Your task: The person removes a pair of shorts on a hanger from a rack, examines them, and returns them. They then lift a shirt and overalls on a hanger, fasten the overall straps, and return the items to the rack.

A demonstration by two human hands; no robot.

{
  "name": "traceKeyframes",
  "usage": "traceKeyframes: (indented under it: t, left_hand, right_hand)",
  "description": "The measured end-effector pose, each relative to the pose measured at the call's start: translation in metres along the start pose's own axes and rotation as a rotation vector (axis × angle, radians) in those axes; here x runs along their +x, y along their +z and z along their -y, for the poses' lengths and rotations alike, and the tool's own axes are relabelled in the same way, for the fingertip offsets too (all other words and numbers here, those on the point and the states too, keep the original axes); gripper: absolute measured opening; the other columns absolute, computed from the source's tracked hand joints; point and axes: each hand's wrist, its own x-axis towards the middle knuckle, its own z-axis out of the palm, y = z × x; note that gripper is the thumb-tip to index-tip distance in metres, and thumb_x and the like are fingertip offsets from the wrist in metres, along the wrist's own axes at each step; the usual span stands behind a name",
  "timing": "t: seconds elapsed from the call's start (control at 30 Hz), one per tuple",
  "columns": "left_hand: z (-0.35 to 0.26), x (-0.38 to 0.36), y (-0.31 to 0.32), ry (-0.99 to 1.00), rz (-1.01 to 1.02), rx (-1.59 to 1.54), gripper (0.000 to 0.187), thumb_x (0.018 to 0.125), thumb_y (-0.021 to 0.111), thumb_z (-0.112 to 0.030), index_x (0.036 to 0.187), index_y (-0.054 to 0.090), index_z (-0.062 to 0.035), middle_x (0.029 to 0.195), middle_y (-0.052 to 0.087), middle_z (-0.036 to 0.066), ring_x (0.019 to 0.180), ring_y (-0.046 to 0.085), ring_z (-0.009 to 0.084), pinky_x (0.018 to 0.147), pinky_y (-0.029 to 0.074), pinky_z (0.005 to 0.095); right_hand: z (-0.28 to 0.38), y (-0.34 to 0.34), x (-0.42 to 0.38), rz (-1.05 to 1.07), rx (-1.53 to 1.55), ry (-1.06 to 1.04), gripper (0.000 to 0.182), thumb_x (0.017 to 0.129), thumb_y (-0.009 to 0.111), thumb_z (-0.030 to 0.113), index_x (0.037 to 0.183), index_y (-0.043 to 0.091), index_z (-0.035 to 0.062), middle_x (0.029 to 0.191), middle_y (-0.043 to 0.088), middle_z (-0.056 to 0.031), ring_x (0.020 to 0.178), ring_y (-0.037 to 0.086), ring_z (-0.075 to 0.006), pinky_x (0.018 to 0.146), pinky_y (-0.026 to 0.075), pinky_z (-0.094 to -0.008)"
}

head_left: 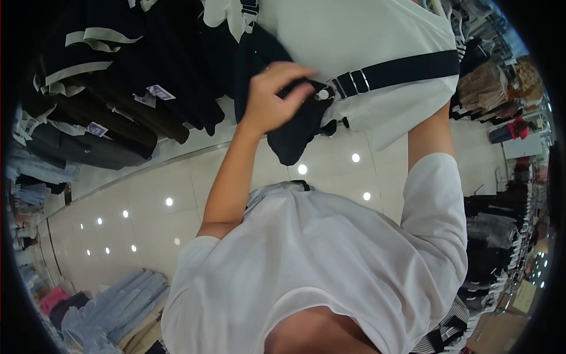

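A white garment (359, 35) hangs in front of me, with a dark navy strap (407, 68) across it. The strap has a silver slide buckle (358, 81). My left hand (274, 97) is at the strap's left end, thumb and fingers closed on dark cloth (292, 138) beside a small round white piece (322, 94). That cloth hangs down below the hand. My right forearm (433, 133) reaches up behind the white garment, and the hand there is hidden.
Dark clothes with paper tags (160, 92) hang on the left. More clothes on hangers (501, 242) line the right side. Folded light-blue garments (121, 307) lie at lower left. Shiny floor tiles (147, 194) reflect ceiling lights.
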Motion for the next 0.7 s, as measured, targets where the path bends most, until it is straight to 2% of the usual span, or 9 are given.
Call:
traceKeyframes:
  t: [0.03, 0.07, 0.1, 0.2, 0.3, 0.4, 0.5, 0.6, 0.7]
  left_hand:
    - [0.007, -0.001, -0.004, -0.161, -0.191, -0.005, 0.026, 0.082, 0.069, 0.001, 0.108, 0.065, 0.0025, 0.092, 0.069, 0.006, 0.079, 0.064, 0.0137, 0.075, 0.050, 0.0249]
    - [0.031, -0.007, 0.000, -0.450, -0.491, -0.219, 0.021, 0.081, 0.071, -0.003, 0.102, 0.068, -0.0020, 0.083, 0.067, 0.006, 0.080, 0.065, 0.0123, 0.069, 0.051, 0.0230]
    - [0.056, -0.006, -0.008, -0.484, -0.589, -0.102, 0.023, 0.083, 0.071, -0.007, 0.105, 0.067, -0.0019, 0.089, 0.066, 0.005, 0.082, 0.063, 0.0102, 0.067, 0.049, 0.0220]
    - [0.072, 0.007, -0.011, -0.454, -0.512, 0.041, 0.033, 0.079, 0.076, -0.011, 0.110, 0.067, -0.0025, 0.099, 0.065, 0.008, 0.081, 0.062, 0.0126, 0.069, 0.050, 0.0234]
    - [0.081, 0.009, -0.005, -0.378, -0.470, 0.218, 0.033, 0.078, 0.077, -0.012, 0.108, 0.067, -0.0020, 0.102, 0.067, 0.010, 0.085, 0.064, 0.0151, 0.074, 0.051, 0.0249]
    - [0.095, 0.004, -0.001, -0.185, -0.494, 0.232, 0.028, 0.080, 0.076, -0.011, 0.104, 0.067, 0.0005, 0.106, 0.067, 0.013, 0.091, 0.065, 0.0157, 0.079, 0.051, 0.0265]
    - [0.079, 0.000, 0.010, -0.289, -0.670, -0.260, 0.023, 0.082, 0.074, -0.009, 0.101, 0.066, 0.0022, 0.101, 0.069, 0.014, 0.089, 0.066, 0.0154, 0.079, 0.052, 0.0269]
    - [0.053, -0.002, 0.008, -0.421, -0.668, -0.127, 0.022, 0.083, 0.072, -0.006, 0.102, 0.066, 0.0027, 0.093, 0.071, 0.013, 0.083, 0.067, 0.0148, 0.077, 0.053, 0.0269]
    - [0.049, -0.003, 0.010, -0.372, -0.707, -0.062, 0.023, 0.082, 0.073, -0.005, 0.103, 0.066, 0.0024, 0.087, 0.071, 0.011, 0.078, 0.068, 0.0147, 0.075, 0.053, 0.0265]
  right_hand:
    - [0.000, 0.003, -0.001, 0.002, 0.000, 0.000, 0.020, 0.089, 0.057, 0.016, 0.091, 0.063, -0.0038, 0.081, 0.066, -0.0223, 0.072, 0.067, -0.0311, 0.067, 0.055, -0.0392]
    - [0.000, 0.004, 0.000, 0.003, 0.003, -0.004, 0.020, 0.089, 0.057, 0.016, 0.091, 0.063, -0.0038, 0.081, 0.066, -0.0224, 0.072, 0.067, -0.0311, 0.067, 0.055, -0.0393]
    - [0.000, 0.005, 0.001, 0.005, -0.006, -0.003, 0.020, 0.089, 0.057, 0.016, 0.090, 0.063, -0.0038, 0.081, 0.066, -0.0224, 0.072, 0.067, -0.0312, 0.067, 0.055, -0.0393]
    - [-0.003, 0.004, 0.008, 0.012, -0.004, -0.019, 0.021, 0.089, 0.057, 0.016, 0.090, 0.063, -0.0037, 0.081, 0.066, -0.0225, 0.072, 0.067, -0.0314, 0.067, 0.055, -0.0396]
    - [-0.001, 0.008, 0.007, 0.024, -0.012, -0.026, 0.021, 0.088, 0.057, 0.016, 0.090, 0.063, -0.0037, 0.081, 0.066, -0.0226, 0.072, 0.067, -0.0317, 0.067, 0.055, -0.0399]
    - [0.000, 0.008, 0.011, 0.030, -0.024, -0.030, 0.021, 0.088, 0.057, 0.016, 0.090, 0.063, -0.0037, 0.080, 0.066, -0.0227, 0.072, 0.067, -0.0319, 0.067, 0.055, -0.0401]
    - [0.002, 0.010, 0.013, 0.033, -0.041, -0.036, 0.021, 0.088, 0.057, 0.016, 0.090, 0.063, -0.0037, 0.080, 0.066, -0.0228, 0.072, 0.067, -0.0321, 0.067, 0.055, -0.0404]
    - [0.001, 0.012, 0.016, 0.036, -0.055, -0.042, 0.021, 0.088, 0.057, 0.016, 0.089, 0.063, -0.0037, 0.080, 0.066, -0.0229, 0.071, 0.067, -0.0324, 0.067, 0.054, -0.0407]
    - [0.001, 0.013, 0.019, 0.037, -0.068, -0.050, 0.021, 0.088, 0.057, 0.016, 0.089, 0.063, -0.0036, 0.079, 0.066, -0.0230, 0.071, 0.067, -0.0326, 0.067, 0.054, -0.0409]
